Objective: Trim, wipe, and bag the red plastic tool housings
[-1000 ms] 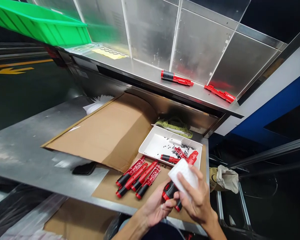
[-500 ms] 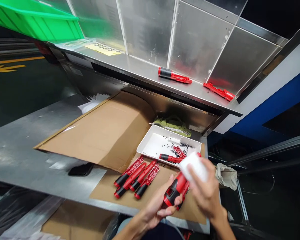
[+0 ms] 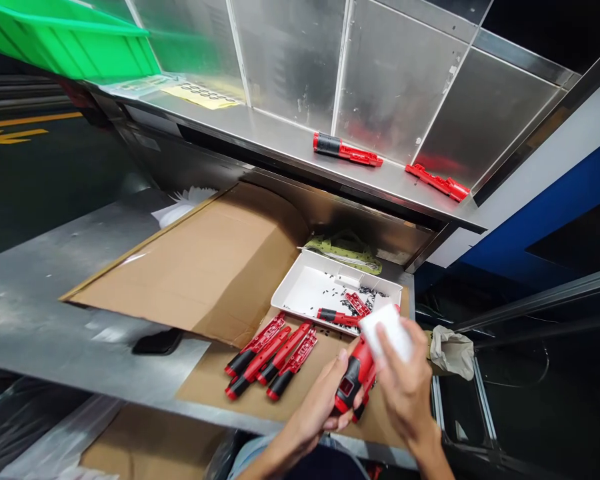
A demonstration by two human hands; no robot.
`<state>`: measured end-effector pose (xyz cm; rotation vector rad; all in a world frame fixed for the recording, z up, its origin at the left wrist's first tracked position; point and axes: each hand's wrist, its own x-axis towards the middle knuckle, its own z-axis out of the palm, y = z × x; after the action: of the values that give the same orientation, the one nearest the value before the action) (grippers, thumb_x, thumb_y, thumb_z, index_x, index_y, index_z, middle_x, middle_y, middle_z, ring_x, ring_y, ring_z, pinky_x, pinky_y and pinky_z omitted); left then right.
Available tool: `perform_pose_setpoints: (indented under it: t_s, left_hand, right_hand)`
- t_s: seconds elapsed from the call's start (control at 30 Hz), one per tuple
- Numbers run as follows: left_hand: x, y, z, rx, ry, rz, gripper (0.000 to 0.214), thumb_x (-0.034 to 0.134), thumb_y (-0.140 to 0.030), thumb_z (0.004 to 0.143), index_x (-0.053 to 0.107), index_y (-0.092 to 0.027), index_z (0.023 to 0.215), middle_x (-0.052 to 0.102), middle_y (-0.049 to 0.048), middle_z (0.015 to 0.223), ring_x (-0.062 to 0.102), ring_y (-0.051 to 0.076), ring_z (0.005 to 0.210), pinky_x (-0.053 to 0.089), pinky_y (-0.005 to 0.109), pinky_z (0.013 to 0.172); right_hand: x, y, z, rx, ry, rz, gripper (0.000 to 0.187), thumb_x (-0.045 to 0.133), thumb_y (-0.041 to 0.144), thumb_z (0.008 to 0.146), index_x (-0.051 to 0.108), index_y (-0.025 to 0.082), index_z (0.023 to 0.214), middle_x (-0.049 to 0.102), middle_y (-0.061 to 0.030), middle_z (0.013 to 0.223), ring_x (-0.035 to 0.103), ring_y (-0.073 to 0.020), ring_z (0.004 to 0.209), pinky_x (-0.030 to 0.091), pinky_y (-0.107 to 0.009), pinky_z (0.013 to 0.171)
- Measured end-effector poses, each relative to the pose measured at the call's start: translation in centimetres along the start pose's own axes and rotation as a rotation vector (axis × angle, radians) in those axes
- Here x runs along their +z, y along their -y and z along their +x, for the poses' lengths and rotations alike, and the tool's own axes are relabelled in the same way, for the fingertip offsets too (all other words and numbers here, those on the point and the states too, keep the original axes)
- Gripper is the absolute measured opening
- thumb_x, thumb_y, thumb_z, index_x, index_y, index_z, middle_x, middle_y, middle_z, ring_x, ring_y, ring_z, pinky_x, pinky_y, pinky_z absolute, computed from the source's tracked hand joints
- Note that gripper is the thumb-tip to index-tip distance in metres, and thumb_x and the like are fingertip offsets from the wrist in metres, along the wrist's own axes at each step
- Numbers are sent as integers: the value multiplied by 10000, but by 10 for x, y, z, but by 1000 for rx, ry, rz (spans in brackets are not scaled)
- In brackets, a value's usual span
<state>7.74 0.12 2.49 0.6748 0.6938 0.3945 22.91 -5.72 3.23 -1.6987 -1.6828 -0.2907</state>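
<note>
My left hand (image 3: 316,410) grips a red and black tool handle (image 3: 353,377) low over the cardboard sheet (image 3: 215,267). My right hand (image 3: 405,387) is closed on a white pad (image 3: 386,331) that it presses against the handle's upper end. Just left of my hands, several red and black handle halves (image 3: 270,357) lie side by side on the cardboard. Behind them sits a white tray (image 3: 305,287) with small black screws and two red parts (image 3: 343,313).
A steel shelf (image 3: 290,143) above holds two more red parts (image 3: 345,150) (image 3: 437,183). A green bin (image 3: 70,40) sits top left. A black object (image 3: 157,341) lies on the steel table (image 3: 45,293). A crumpled bag (image 3: 453,353) hangs off the right edge.
My right hand slid the white pad from the handle's lower part up to its far end. My left hand turned the handle more upright. The view drifted slightly right.
</note>
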Motion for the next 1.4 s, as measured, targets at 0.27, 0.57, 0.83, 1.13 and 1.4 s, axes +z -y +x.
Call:
perform_pose_setpoints:
  t_s: [0.27,0.57,0.83,1.13,1.4]
  left_hand:
    - [-1,3,0,178,-75,216,835,473,-789,810,546,-169,1364,539,-19,582,391,100,386,263,215,340]
    - [-2,2,-8,279,-138,281,548,552,-594,894,670,-183,1236,581,13,659,456,135,529,383,227,443]
    - [-7,-8,-4,-73,80,-75,708,540,-681,857,509,-229,1400,538,-26,567,213,10,349,59,136,344]
    - [-11,-14,-10,-114,101,-138,769,579,-641,857,407,-213,1472,534,-27,547,201,3,345,48,115,336]
    - [-18,-20,-11,13,53,197,834,553,-771,778,552,-205,1390,552,-9,535,313,55,349,171,162,309]
  right_hand:
    - [1,1,7,-14,16,-35,437,485,255,955,572,303,1381,443,-137,1406,597,-284,1178,609,-373,804]
    - [6,-5,6,-4,4,-35,439,491,253,950,573,325,1375,429,-120,1408,580,-285,1192,599,-389,834]
    - [8,-24,2,110,-86,-41,423,464,273,970,566,291,1381,386,-134,1408,523,-293,1233,568,-415,869]
    - [-1,-22,4,109,-132,-39,421,498,264,958,576,289,1371,380,-137,1412,496,-315,1267,532,-461,936]
    - [-19,-20,14,-20,29,-92,444,494,251,945,569,316,1377,376,-120,1419,538,-291,1227,577,-398,862]
